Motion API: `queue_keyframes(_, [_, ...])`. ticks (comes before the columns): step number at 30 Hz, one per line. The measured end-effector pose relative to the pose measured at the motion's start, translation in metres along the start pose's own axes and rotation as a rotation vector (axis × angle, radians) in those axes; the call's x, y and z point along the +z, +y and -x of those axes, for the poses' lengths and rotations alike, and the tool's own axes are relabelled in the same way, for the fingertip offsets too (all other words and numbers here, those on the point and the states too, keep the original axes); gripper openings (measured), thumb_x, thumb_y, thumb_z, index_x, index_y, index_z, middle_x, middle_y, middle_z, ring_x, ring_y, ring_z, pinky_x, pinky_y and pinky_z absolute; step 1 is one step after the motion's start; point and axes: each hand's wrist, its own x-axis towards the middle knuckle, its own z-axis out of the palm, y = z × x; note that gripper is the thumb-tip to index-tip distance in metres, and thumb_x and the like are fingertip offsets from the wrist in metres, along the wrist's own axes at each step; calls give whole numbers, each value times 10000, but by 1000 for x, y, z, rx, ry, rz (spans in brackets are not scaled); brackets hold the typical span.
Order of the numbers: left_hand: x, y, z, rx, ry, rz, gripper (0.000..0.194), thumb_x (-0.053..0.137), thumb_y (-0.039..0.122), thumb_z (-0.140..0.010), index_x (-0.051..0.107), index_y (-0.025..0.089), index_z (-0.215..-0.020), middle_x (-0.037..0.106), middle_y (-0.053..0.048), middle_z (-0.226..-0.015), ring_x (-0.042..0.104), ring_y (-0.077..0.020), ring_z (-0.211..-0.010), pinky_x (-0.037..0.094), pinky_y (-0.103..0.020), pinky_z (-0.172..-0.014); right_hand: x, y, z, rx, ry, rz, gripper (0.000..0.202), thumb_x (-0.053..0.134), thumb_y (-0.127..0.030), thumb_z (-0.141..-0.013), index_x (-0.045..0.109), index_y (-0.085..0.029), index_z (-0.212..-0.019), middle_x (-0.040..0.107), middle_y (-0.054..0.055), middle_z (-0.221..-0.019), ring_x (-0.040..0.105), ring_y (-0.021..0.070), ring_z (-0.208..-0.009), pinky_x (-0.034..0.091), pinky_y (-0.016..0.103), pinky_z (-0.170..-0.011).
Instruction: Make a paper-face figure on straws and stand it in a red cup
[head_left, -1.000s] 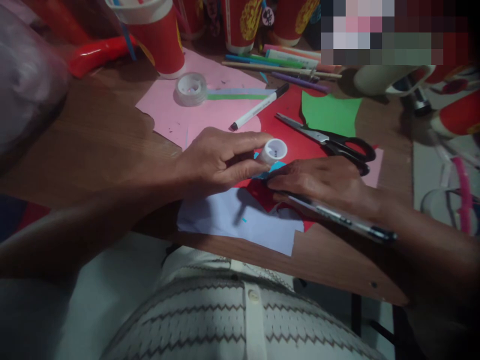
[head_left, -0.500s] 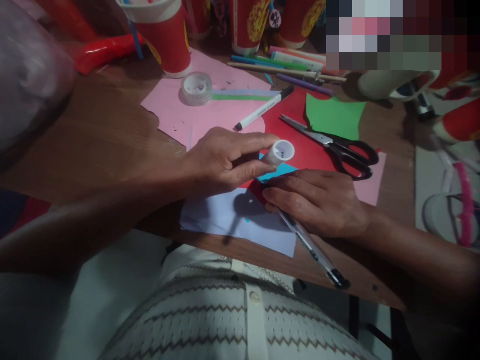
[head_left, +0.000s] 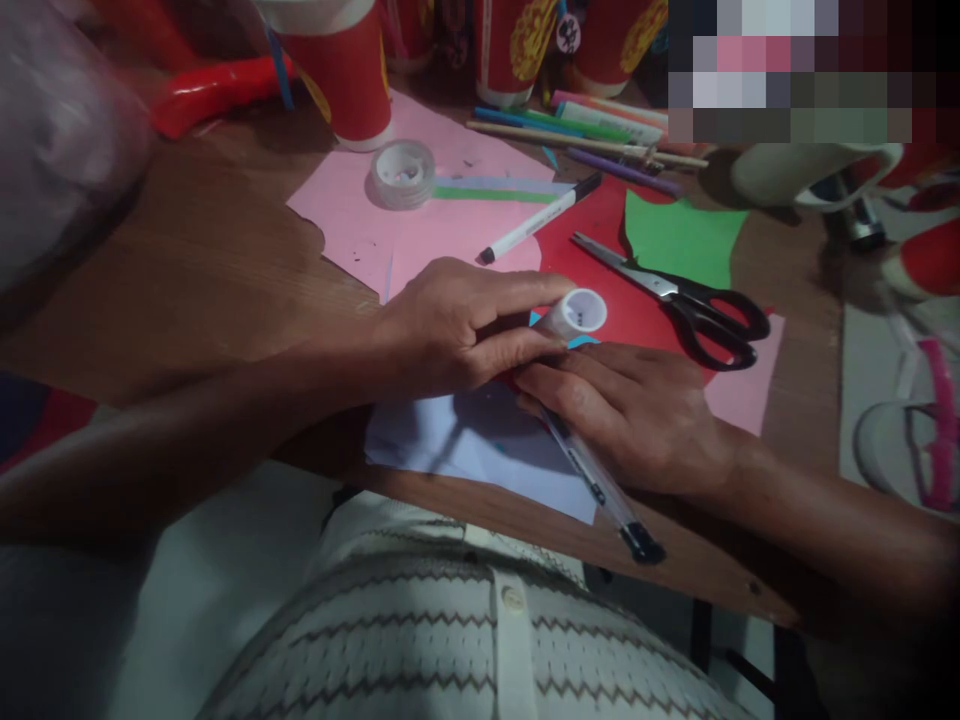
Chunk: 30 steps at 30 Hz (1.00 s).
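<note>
My left hand (head_left: 465, 320) pinches a small white hollow cylinder (head_left: 584, 312) between thumb and fingers, its round opening facing up toward me. Beneath it a bit of blue paper (head_left: 583, 341) shows; the rest is covered by my hands. My right hand (head_left: 637, 415) is closed on a clear-barrelled pen (head_left: 581, 465), whose dark end slants down toward the table's front edge. The pen's tip is hidden under my fingers, close to the left thumb. White paper sheets (head_left: 450, 440) lie below both hands. Red paper (head_left: 570, 235) lies just beyond them.
Black-handled scissors (head_left: 675, 295) lie right of the cylinder, near green paper (head_left: 686, 235). A tape roll (head_left: 403, 174) and a white marker (head_left: 536, 222) rest on pink paper (head_left: 337, 205). Red cups (head_left: 337, 75) stand behind, with several pens and a white mug (head_left: 780, 175) nearby.
The pen has swung more upright, its dark end moving left. My right hand has come closer to the left one, covering more of the blue paper. The view has shifted slightly.
</note>
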Motion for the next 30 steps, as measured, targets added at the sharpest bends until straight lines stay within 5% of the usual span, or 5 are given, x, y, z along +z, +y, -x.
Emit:
queue_keyframes(19, [1, 0, 1, -22, 13, -12, 223, 520, 310, -860, 656, 211, -1007, 684, 9, -768, 584, -115, -669, 414, -190, -608, -6, 6, 12, 23, 22, -243, 65, 504, -148, -914, 549, -129, -957, 692, 17, -676, 651, 160, -602, 520, 271, -530])
queue_keyframes(30, [-2, 9, 0, -89, -36, -65, 244, 494, 318, -879, 651, 208, -1029, 648, 34, -733, 555, -89, -643, 391, -176, -586, -1, 14, 29, 259, 42, -341, 66, 576, -195, -886, 589, -171, -946, 697, -10, -756, 651, 92, -667, 498, 179, -638])
